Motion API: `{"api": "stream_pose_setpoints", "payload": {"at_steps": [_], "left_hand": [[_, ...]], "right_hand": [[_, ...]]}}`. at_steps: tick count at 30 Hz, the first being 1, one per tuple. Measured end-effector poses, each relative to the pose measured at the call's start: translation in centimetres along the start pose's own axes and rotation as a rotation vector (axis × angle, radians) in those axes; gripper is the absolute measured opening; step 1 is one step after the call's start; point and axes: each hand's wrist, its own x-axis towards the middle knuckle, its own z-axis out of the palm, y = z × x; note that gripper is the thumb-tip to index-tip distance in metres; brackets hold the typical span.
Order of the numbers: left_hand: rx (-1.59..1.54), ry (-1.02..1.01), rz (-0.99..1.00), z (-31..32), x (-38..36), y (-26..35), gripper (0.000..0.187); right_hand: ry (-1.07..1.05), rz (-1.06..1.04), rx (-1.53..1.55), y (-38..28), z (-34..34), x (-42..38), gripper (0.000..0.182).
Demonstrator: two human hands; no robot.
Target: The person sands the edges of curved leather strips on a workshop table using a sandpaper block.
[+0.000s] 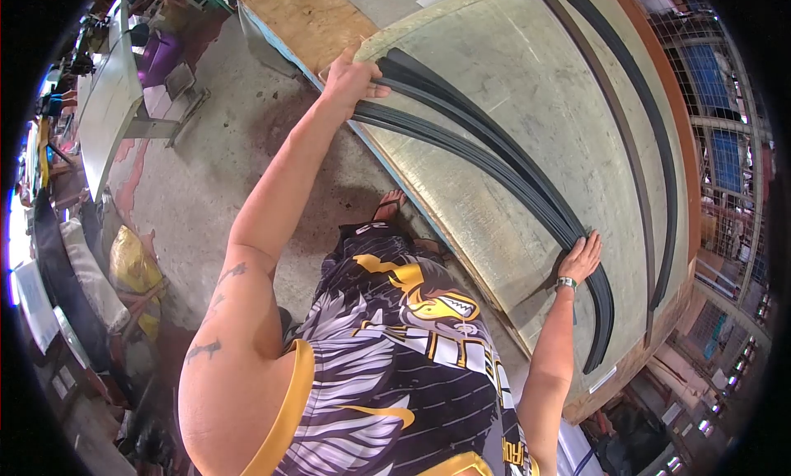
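Long black strips (470, 150) lie in a bundle on the worktable (535, 89), fanned apart at the far left and drawn together toward the right. My left hand (353, 82) is closed around the end of some strips at the table's left edge, its thumb toward the far side. Just below it, the ends of other strips (395, 117) stick out over the edge. Toward the right end of the bundle, my right hand (582, 258) lies flat across the strips with its fingers stretched out. A watch (566, 283) is on that wrist.
Along the table's far side lie a brown strip (614, 105) and a separate black strip (638, 89). Wire mesh (717, 89) stands beyond. A plywood sheet (309, 18) adjoins at the upper left. Across the floor are another table (111, 89) and a yellow sack (136, 266).
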Motion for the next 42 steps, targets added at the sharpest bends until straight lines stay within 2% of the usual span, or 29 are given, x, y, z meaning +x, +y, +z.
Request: {"api": "stream_pose_setpoints", "payload": {"at_steps": [12, 18, 27, 33, 36, 38, 42], "left_hand": [[-0.007, 0.133, 0.136, 0.7, -1.8, -1.0, 0.079], [0.018, 0.112, 0.192, -0.2, -2.1, -2.2, 0.08], [0.042, -0.047, 0.494, -1.4, -2.9, -2.8, 0.073], [0.117, -0.097, 0.563, -1.6, -3.2, -2.1, 0.055], [0.013, -0.088, 0.539, -1.2, -3.3, -1.9, 0.039], [0.066, -0.089, 0.514, -1.5, -3.2, -1.8, 0.032], [0.033, -0.094, 0.493, -1.8, -3.2, -1.7, 0.027]], "right_hand": [[-0.002, 0.017, 0.003, 0.0, 0.2, 0.0, 0.059], [0.0, 0.029, 0.022, -0.2, 0.1, 0.1, 0.059], [-0.003, 0.019, 0.012, -0.1, 0.2, 0.1, 0.059], [0.0, 0.013, 0.012, 0.1, 0.4, 0.1, 0.059], [-0.005, 0.019, 0.01, 0.2, 0.4, 0.2, 0.06], [-0.018, 0.034, 0.003, 0.0, 0.3, 0.1, 0.06], [-0.025, 0.046, 0.003, -0.1, 0.2, 0.1, 0.06]]}}
